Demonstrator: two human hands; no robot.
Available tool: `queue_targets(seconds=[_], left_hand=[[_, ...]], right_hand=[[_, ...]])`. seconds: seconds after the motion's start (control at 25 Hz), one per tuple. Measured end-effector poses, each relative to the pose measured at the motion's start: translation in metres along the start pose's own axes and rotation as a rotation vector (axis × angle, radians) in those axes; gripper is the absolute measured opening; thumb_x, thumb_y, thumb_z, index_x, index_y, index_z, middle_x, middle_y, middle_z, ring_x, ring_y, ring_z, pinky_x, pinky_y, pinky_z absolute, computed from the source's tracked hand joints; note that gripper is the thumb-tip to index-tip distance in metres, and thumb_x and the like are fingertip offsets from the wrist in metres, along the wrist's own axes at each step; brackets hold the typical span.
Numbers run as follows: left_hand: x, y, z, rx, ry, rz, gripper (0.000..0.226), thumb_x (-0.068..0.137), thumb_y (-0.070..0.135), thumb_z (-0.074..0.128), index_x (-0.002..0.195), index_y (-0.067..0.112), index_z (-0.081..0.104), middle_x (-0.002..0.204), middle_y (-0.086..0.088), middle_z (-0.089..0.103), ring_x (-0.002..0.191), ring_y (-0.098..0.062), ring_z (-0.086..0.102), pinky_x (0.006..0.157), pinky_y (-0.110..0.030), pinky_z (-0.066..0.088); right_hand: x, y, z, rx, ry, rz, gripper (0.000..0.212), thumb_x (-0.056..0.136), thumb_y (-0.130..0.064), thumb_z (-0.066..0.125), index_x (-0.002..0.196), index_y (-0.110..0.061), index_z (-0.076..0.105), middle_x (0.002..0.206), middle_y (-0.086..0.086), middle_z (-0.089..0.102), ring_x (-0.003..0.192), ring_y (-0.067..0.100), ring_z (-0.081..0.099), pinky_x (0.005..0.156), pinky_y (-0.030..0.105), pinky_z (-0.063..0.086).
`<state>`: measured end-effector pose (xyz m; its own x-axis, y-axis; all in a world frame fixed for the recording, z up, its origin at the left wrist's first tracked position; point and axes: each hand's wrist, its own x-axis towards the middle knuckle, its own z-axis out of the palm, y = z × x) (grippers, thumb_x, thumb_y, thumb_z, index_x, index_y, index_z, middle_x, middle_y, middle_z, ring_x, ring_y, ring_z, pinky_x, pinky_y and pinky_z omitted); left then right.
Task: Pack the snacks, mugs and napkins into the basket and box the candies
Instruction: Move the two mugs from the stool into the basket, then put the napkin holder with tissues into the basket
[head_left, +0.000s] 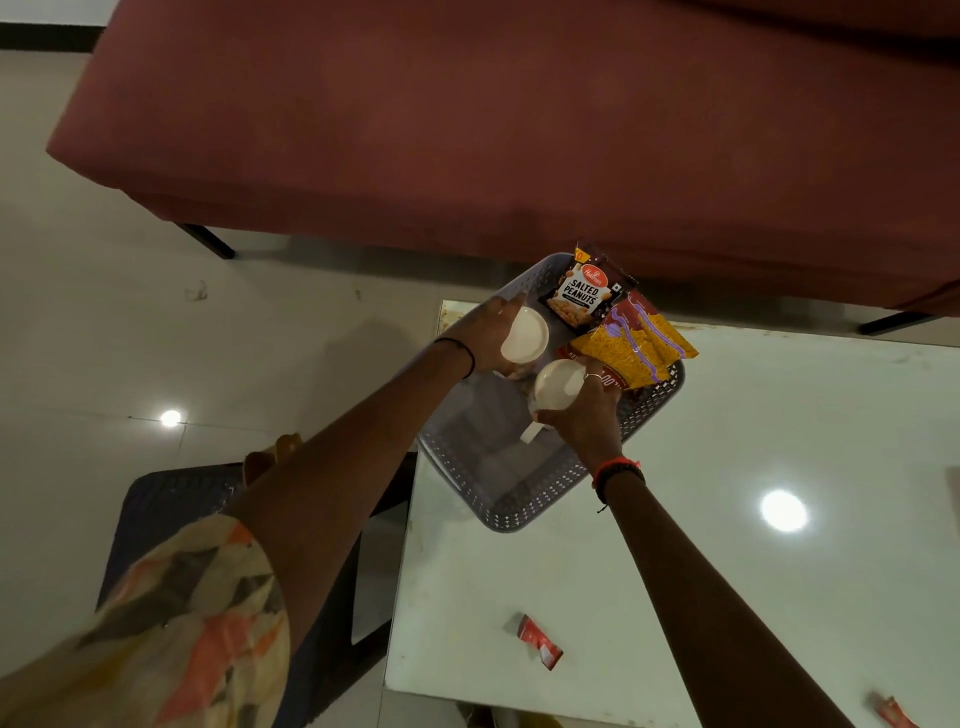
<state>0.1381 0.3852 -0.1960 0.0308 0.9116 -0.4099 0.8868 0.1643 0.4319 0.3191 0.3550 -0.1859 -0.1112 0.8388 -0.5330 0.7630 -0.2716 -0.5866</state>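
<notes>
A grey perforated basket (524, 499) sits at the far left corner of the white table (727, 519). Inside its far end lean a salted peanuts packet (582, 296) and a yellow and red snack packet (636, 345). My left hand (485, 338) holds a white mug (524, 335) over the basket's left side. My right hand (584, 415) grips a second white mug (558, 382) just beside it, inside the basket, its handle pointing down toward me. A red candy (540, 642) lies on the near table, and another red candy (891, 712) sits at the bottom right edge.
A maroon sofa (467, 130) runs across the far side, close behind the basket. A dark stool (171, 509) stands on the tiled floor left of the table, under my left arm. Ceiling lights reflect on the glossy tabletop and floor.
</notes>
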Motion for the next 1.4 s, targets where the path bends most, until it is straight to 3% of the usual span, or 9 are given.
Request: queue_targets(seconds=[0.08,0.2,0.44,0.6,0.76,0.92,1.0,1.08,1.4], left_hand=[[-0.011,-0.002,-0.002,-0.076,0.031,-0.025,0.108,0.063,0.022,0.081,0.144,0.008,0.010,0.144,-0.023,0.028,0.131,-0.037,0.035,0.108,-0.047,0.035],[-0.046,-0.001,-0.009,-0.318,0.188,-0.062,0.086,0.073,0.012,0.073,0.141,0.004,0.022,0.142,-0.022,0.031,0.128,-0.036,0.040,0.107,-0.043,0.038],[-0.165,0.012,-0.014,-0.607,0.769,-0.271,0.037,0.091,0.013,0.050,0.127,0.007,0.045,0.132,-0.012,0.047,0.114,-0.009,0.046,0.094,-0.002,0.033],[-0.239,-0.024,0.007,-0.568,0.983,-0.558,0.030,0.092,0.015,0.046,0.122,0.016,0.049,0.128,-0.006,0.048,0.100,-0.006,0.052,0.091,-0.031,0.051],[-0.276,-0.064,0.024,-0.735,0.830,-0.753,0.035,0.091,0.004,0.043,0.123,0.017,0.047,0.134,-0.013,0.036,0.113,-0.024,0.049,0.096,-0.040,0.048],[-0.298,-0.108,0.031,-0.210,0.479,-0.523,0.063,0.079,-0.002,0.059,0.132,0.026,0.040,0.145,-0.013,0.030,0.128,-0.033,0.040,0.107,-0.053,0.038],[-0.303,-0.126,0.030,0.036,0.241,-0.355,0.078,0.076,-0.004,0.061,0.137,0.032,0.030,0.148,-0.015,0.028,0.134,-0.036,0.033,0.112,-0.051,0.026],[-0.304,-0.139,0.029,0.206,0.120,-0.229,0.089,0.070,-0.011,0.060,0.133,0.037,0.021,0.144,-0.017,0.036,0.134,-0.038,0.035,0.113,-0.052,0.023],[-0.290,-0.152,0.014,0.337,0.146,-0.105,0.056,0.071,-0.005,0.063,0.119,0.021,0.052,0.138,-0.007,0.048,0.130,-0.027,0.044,0.111,-0.044,0.028]], right_hand=[[-0.003,0.001,-0.002,-0.009,-0.004,-0.017,0.098,0.060,-0.020,0.086,0.139,-0.010,0.029,0.137,0.022,0.031,0.120,0.042,0.044,0.098,0.051,0.045],[-0.015,0.000,-0.004,-0.023,0.077,-0.054,0.109,0.060,-0.021,0.086,0.146,-0.020,0.018,0.137,0.024,0.033,0.122,0.044,0.040,0.098,0.050,0.042],[-0.069,-0.027,0.011,0.033,0.256,-0.083,0.082,0.076,-0.022,0.073,0.143,-0.012,0.026,0.138,0.024,0.035,0.124,0.041,0.036,0.101,0.049,0.037],[-0.110,-0.051,0.054,0.066,0.177,-0.197,0.062,0.080,-0.022,0.067,0.131,0.000,0.039,0.133,0.022,0.041,0.123,0.037,0.040,0.107,0.042,0.036],[-0.141,-0.067,0.100,0.066,-0.120,-0.255,0.082,0.071,-0.035,0.077,0.135,-0.009,0.035,0.135,0.013,0.040,0.126,0.028,0.040,0.103,0.035,0.041],[-0.165,-0.076,0.141,-0.058,-0.414,-0.287,0.093,0.067,-0.048,0.077,0.140,-0.013,0.030,0.143,0.009,0.036,0.132,0.027,0.035,0.103,0.039,0.042],[-0.172,-0.079,0.157,-0.113,-0.463,-0.325,0.093,0.066,-0.049,0.078,0.139,-0.012,0.032,0.140,0.010,0.039,0.130,0.028,0.038,0.102,0.040,0.044],[-0.175,-0.080,0.172,-0.182,-0.484,-0.371,0.088,0.066,-0.046,0.078,0.135,-0.011,0.036,0.138,0.013,0.042,0.127,0.029,0.040,0.102,0.040,0.043],[-0.184,-0.075,0.204,-0.227,-0.398,-0.420,0.066,0.079,-0.030,0.071,0.133,-0.008,0.038,0.134,0.015,0.045,0.123,0.031,0.047,0.098,0.040,0.049]])
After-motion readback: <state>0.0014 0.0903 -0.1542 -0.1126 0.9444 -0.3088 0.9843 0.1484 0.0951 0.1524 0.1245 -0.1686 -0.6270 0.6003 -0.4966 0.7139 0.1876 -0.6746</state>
